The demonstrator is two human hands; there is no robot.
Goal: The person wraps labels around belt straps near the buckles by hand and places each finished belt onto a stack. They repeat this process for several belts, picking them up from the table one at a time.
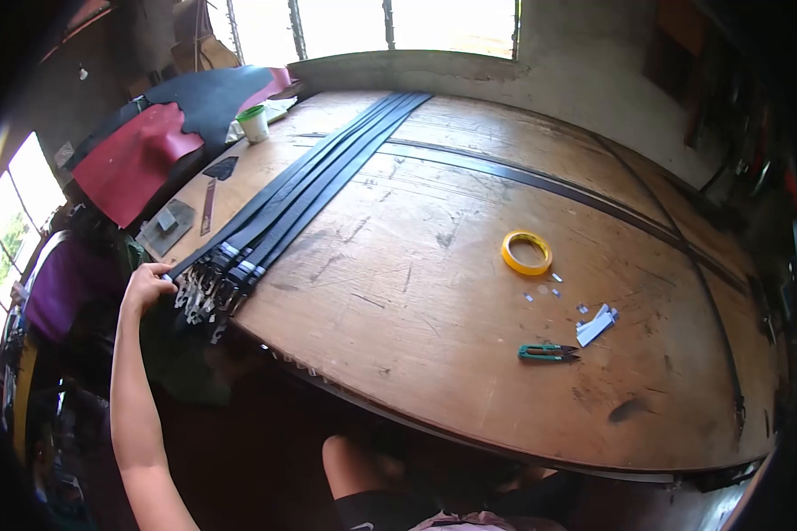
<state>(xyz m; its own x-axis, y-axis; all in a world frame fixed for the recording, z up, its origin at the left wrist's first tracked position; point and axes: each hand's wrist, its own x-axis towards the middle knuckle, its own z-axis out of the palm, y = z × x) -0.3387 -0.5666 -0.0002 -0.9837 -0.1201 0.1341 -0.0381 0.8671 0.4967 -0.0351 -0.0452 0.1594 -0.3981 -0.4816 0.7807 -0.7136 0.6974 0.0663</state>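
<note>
My left hand [146, 285] reaches out to the table's left front corner, fingers closed at the buckle end of the outermost belt. Beside it lies a bundle of long black belts [314, 181], running side by side from this corner to the far edge. Their metal buckles [205, 292] cluster at the table edge, some hanging past it. Small white tags show near several buckles. My right hand is out of view.
On the wooden table [398, 257] lie yellow tape [526, 254], green thread snips [547, 353], white strips [597, 326] and long dark straps [540, 183]. A green-rimmed tub [253, 125] stands far left, near red leather [142, 159]. My knees are below the front edge.
</note>
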